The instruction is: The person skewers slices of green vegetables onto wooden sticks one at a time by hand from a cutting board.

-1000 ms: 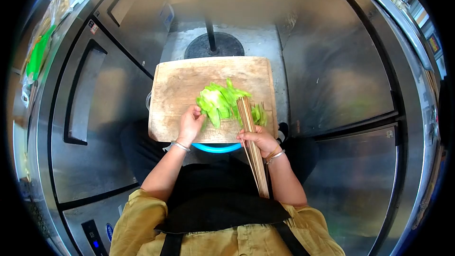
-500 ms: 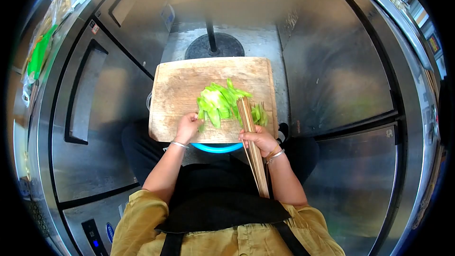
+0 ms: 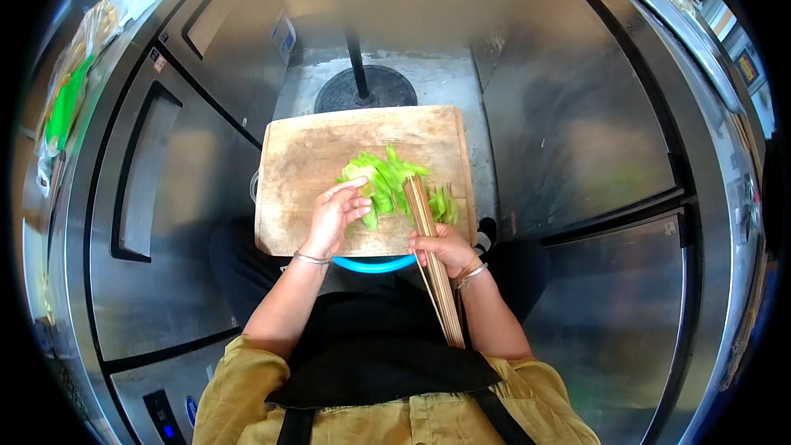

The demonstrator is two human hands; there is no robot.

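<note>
In my right hand (image 3: 449,249) is a long bundle of thin wooden skewers (image 3: 437,280); the fingers are wrapped round it, and its upper end points at the green pieces. My left hand (image 3: 334,213) is at the left edge of the pile, palm turned partly up, pinching a thin green vegetable slice (image 3: 367,189) at the fingertips. Bright green vegetable slices (image 3: 383,177) lie heaped mid-board. More green slices (image 3: 444,206) lie right of the skewers, partly hidden by them. Everything rests on a wooden cutting board (image 3: 297,144).
The blue rim of a basin (image 3: 375,265) shows under the board's near edge. Beyond the board stands a round black base (image 3: 367,86) with a pole. Steel fridge doors (image 3: 156,189) close in the left, and a steel cabinet (image 3: 585,107) the right.
My left hand has moved up and right from the pile's lower left edge and turned its palm upward, with a slice at its fingertips. My right hand still grips the skewers.
</note>
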